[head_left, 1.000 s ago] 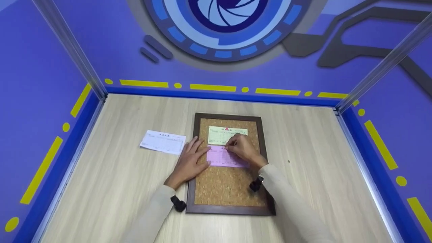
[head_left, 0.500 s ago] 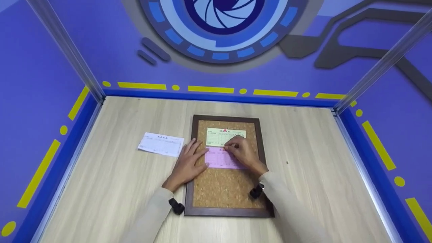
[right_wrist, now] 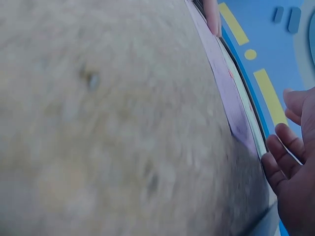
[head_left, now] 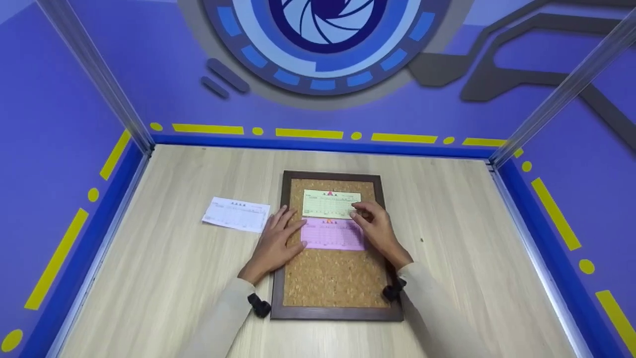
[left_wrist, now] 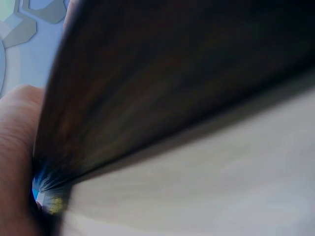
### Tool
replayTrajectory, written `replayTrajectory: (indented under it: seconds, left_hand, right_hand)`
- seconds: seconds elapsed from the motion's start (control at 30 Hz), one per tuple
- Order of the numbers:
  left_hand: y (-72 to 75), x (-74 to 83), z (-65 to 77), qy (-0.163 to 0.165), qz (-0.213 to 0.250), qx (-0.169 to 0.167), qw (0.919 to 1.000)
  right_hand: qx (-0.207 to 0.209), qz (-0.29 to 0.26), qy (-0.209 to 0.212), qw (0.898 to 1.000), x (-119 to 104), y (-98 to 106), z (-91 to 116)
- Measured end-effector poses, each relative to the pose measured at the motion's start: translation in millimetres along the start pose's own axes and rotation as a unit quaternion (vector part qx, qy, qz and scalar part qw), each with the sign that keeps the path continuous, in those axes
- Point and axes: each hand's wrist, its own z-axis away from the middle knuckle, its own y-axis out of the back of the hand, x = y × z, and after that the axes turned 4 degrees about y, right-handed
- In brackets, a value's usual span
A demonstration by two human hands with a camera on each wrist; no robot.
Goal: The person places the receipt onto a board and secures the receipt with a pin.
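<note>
Pink slip [head_left: 332,237] looks pinned, just below the green slip [head_left: 328,206] on the corkboard [head_left: 338,281]! Left hand [head_left: 277,239] spread, right hand [head_left: 381,229] relaxed, seemingly empty; I'd reckon the white slip [head_left: 236,214] wants fetching next.

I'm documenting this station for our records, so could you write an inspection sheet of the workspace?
Surface: light wood-grain tabletop.
Job's things: dark-framed corkboard bearing a yellow-green slip with red pin, and below it a pink slip with orange pin; white slip on the tabletop, left.
Clutter: small dark speck right of the corkboard.
Hands: left hand on the corkboard's left side, fingers by the pink slip; right hand over its right side, loosely bent, nothing visible in it.
Cables: nothing seen.
Surroundings: purple-blue panels, yellow markings, metal posts.
</note>
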Motion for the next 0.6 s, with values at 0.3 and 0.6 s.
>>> replayTrajectory:
  seconds: [0.3, 0.6]
  left_hand:
    - [-0.9, -1.3, -1.0, 0.009, 0.0, -0.007, 0.9999]
    - [-1.4, -1.8, -0.2, -0.001, 0.005, -0.002, 1.0]
  right_hand:
    - [0.014, 0.012, -0.007, 1.0, 7, 25, 8]
    - [0.0, 0.039, -0.03, 0.999, 16, 45, 19]
